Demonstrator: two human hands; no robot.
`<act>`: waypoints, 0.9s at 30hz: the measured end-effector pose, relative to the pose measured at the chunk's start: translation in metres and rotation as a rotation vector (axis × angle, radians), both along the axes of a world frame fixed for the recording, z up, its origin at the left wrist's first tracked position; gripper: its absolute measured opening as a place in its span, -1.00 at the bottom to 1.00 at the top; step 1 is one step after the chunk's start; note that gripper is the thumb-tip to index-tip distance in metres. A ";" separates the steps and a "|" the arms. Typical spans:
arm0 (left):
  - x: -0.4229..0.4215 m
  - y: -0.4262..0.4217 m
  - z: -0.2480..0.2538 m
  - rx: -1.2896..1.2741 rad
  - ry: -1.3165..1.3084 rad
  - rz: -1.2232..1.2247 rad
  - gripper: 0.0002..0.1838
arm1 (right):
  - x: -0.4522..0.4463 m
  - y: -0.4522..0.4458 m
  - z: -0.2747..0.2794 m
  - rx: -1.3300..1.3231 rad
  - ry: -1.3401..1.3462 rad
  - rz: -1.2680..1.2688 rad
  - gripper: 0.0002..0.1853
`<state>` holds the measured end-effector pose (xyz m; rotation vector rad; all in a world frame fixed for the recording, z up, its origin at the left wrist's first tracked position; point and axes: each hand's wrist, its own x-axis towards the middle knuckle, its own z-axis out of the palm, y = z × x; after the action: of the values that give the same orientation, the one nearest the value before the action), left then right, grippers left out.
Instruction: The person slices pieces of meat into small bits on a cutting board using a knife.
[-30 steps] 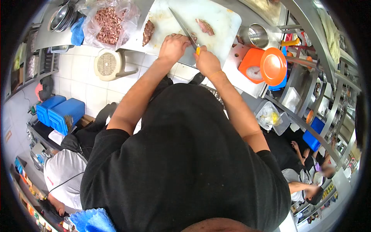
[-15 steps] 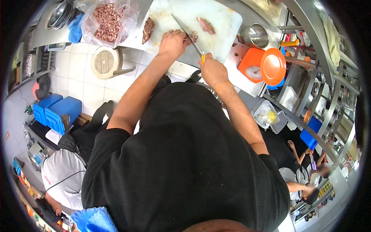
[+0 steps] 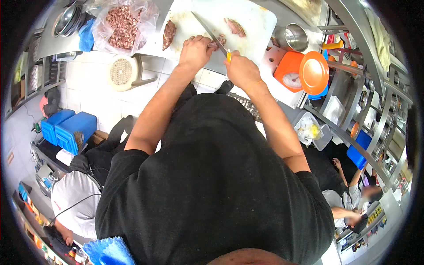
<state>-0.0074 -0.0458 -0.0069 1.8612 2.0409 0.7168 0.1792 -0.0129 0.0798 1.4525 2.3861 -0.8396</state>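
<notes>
My right hand [image 3: 243, 70] is wrapped round the yellow handle of a kitchen knife [image 3: 208, 31], whose blade points up and left across the white cutting board [image 3: 185, 17]. Curled fingers of my left hand [image 3: 195, 51] press on a small piece of meat [image 3: 219, 41] beside the blade; the fingers partly hide it. One larger chunk of meat [image 3: 168, 34] lies at the board's left side. Another chunk [image 3: 235, 27] rests right of the blade.
A clear plastic bag of diced meat [image 3: 122, 27] stands left of the board, near a blue cloth [image 3: 86, 35] and stacked bowls [image 3: 68, 22]. To the right are a steel pot [image 3: 295, 37] and an orange scale [image 3: 288, 73]. Other people work behind on both sides.
The knife and my right hand have shifted slightly left and up. My left hand stays at the meat, moved only a little. The whole view has tilted slightly.
</notes>
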 end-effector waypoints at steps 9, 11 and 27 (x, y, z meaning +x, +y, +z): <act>-0.007 0.006 -0.019 0.090 0.055 -0.070 -0.87 | -0.015 0.000 -0.057 0.006 0.062 -0.094 -0.61; -0.006 0.005 -0.015 0.063 0.077 -0.084 -0.87 | -0.017 0.004 -0.053 0.022 0.080 -0.076 -0.61; -0.011 -0.002 -0.023 0.103 -0.039 -0.049 -0.89 | -0.015 -0.015 -0.058 0.008 0.061 -0.099 -0.58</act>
<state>-0.0182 -0.0473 -0.0296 1.9293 1.9618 0.8536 0.1646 -0.0275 0.0216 1.5818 2.3804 -0.9104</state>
